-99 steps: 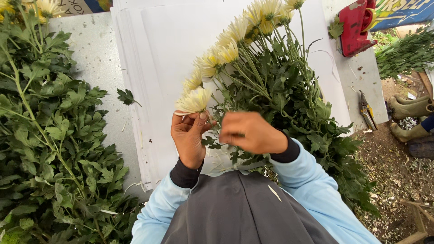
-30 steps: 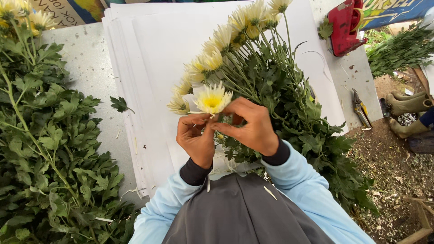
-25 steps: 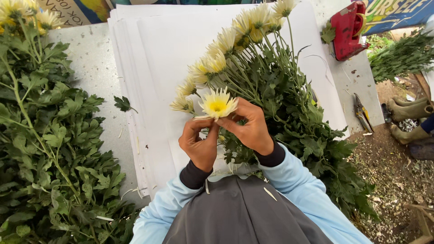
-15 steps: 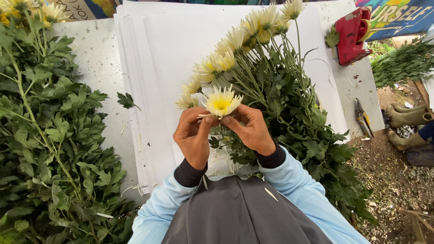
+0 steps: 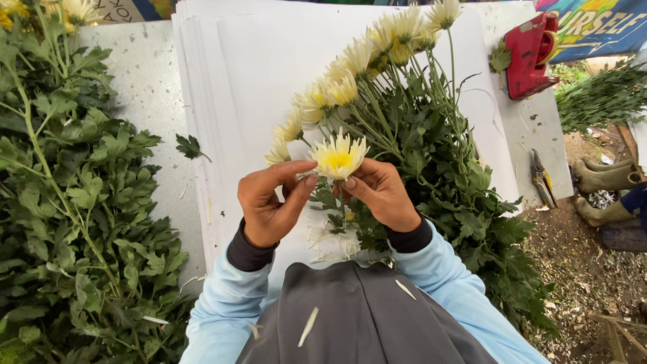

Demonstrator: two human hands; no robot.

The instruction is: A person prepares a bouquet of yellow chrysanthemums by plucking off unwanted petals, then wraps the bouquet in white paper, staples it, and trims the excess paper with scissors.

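A pale yellow chrysanthemum bloom [image 5: 338, 157] on its green stem stands upright between my two hands. My right hand [image 5: 382, 194] grips the stem just under the flower head. My left hand [image 5: 269, 203] has its fingertips pinched at the outer petals on the bloom's left side. Behind it lies a bunch of similar yellow-white flowers [image 5: 377, 74] with leafy stems, spread across a stack of white paper sheets [image 5: 242, 87]. Loose petals lie on the paper and on my grey apron [image 5: 357, 317].
A large heap of leafy green stems [image 5: 74, 202] fills the left of the grey table. A red tape dispenser [image 5: 532, 54] and pruning shears [image 5: 541, 176] sit at the right edge. Beyond it are dirt ground, rubber boots [image 5: 606, 182] and more cut stems [image 5: 600, 94].
The bloom has risen and turned to face up between my hands. My left fingers have shifted to the petals on its left edge, while my right hand keeps its hold on the stem.
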